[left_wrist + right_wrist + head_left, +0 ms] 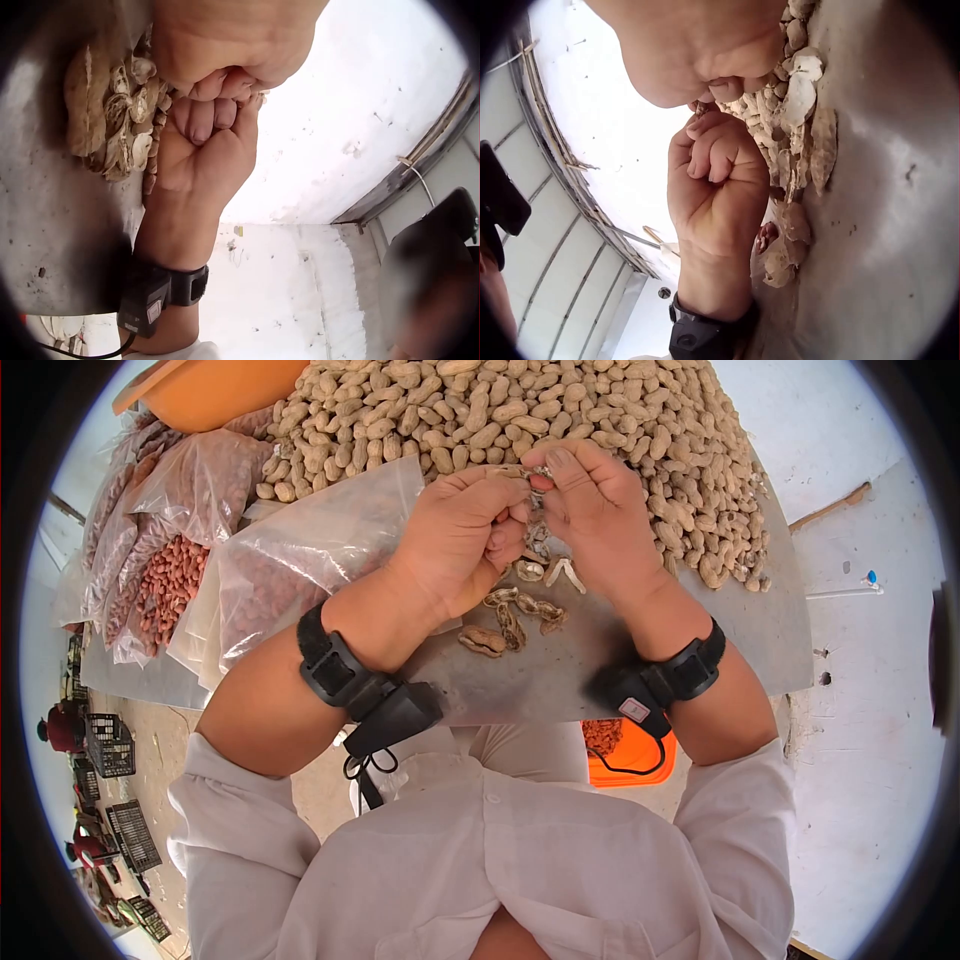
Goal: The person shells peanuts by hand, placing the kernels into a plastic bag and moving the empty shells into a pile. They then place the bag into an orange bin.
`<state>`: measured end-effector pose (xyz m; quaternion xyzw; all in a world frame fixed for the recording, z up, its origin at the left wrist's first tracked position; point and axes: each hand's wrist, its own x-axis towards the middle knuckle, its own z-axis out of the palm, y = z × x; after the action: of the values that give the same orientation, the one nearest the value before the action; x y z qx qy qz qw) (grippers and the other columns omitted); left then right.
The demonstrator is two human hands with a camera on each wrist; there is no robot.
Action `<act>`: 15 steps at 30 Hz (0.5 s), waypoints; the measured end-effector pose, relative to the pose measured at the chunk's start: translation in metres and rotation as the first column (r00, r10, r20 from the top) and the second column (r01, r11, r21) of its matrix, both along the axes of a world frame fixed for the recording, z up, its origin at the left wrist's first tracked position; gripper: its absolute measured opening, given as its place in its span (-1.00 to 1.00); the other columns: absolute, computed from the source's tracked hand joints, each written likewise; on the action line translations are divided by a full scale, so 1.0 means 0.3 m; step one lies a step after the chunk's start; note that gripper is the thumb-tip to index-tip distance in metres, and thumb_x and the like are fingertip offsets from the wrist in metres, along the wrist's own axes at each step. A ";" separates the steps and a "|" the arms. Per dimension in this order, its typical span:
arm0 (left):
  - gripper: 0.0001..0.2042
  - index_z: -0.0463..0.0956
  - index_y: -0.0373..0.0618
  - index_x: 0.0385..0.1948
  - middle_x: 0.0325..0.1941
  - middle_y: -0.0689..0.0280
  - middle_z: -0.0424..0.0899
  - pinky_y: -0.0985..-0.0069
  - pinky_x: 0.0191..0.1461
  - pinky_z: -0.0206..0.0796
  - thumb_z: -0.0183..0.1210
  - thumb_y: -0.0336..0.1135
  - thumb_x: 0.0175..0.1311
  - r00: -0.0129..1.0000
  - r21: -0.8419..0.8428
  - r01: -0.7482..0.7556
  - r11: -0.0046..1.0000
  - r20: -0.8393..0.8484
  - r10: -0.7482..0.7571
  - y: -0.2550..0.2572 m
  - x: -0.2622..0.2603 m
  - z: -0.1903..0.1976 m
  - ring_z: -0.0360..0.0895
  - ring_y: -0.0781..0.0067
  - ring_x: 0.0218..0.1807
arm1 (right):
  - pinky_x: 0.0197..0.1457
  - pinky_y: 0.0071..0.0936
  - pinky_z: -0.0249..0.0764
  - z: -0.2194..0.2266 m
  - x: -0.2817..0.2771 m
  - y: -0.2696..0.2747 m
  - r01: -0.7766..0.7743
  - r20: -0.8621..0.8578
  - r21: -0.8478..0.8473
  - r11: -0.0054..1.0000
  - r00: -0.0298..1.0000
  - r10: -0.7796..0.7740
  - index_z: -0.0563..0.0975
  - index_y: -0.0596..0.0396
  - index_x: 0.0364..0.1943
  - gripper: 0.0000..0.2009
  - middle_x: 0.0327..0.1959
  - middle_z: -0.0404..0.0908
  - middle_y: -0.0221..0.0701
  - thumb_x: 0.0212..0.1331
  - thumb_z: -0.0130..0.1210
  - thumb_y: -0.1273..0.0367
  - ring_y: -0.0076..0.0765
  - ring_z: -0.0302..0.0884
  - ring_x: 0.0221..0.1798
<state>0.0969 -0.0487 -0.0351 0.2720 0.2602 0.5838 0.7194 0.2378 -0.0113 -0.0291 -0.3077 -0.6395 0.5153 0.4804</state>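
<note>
Both hands meet over a grey table (700, 650), just in front of a big heap (560, 420) of unshelled peanuts. The left hand (455, 540) is curled, its thumb and fingers pinching one end of a peanut (528, 472); the right hand (595, 510) is curled too, pinching the other end of the same nut. The nut sits between the fingertips of both hands, raised above the table and right at the near edge of the heap. It is mostly hidden by the fingers, so whether it is already cracked open cannot be told.

In the left wrist view the right hand (202, 142) shows its folded fingers pressed against the left hand (232, 37). The right wrist view shows the left hand (716, 187) as a tight fist under the right hand (697, 45).

Below the hands, on the table between the heap and the person, lie empty shells (510, 615), some split in halves; a few lie directly beneath the fingers, others nearer the table's front edge. The wrist views show these shells (120, 120) (795, 120) close beside the hands.

Left of the heap lie clear bags (170, 575) of red-skinned kernels, one overlapping the table beside the left forearm. An orange bowl (215, 390) stands behind the bags at the heap's far left. An orange tub (630, 755) shows below the table's front edge, by the right forearm.
</note>
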 end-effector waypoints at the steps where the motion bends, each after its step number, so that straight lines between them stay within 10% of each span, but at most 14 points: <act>1: -0.91 0.39 -0.20 -0.58 -0.60 0.34 0.43 0.70 -0.64 0.00 0.03 -0.52 0.11 1.000 -0.005 -0.006 1.000 -0.005 0.006 0.001 0.000 0.000 0.19 0.67 -0.68 | -0.51 -0.70 0.29 0.000 0.002 0.001 -0.042 -0.040 -0.058 0.997 0.998 0.040 0.49 0.19 -0.32 -0.79 -0.54 0.49 -0.48 0.24 -0.06 0.31 -0.66 0.33 -0.55; 15: -0.90 0.44 -0.22 -0.49 -0.59 0.39 0.43 0.76 -0.66 0.00 0.06 -0.43 0.20 0.983 0.104 -0.088 0.991 -0.151 0.103 -0.009 0.010 0.003 0.20 0.72 -0.68 | -0.66 -0.75 0.03 -0.002 -0.006 -0.003 -0.232 -0.212 -0.189 0.954 0.958 0.191 0.44 0.17 -0.20 -0.85 -0.62 0.34 -0.54 0.19 -0.01 0.42 -0.74 0.12 -0.68</act>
<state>0.0999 -0.0512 -0.0341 0.3385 0.2997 0.6064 0.6541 0.2360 -0.0123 -0.0296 -0.2358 -0.5610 0.6563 0.4460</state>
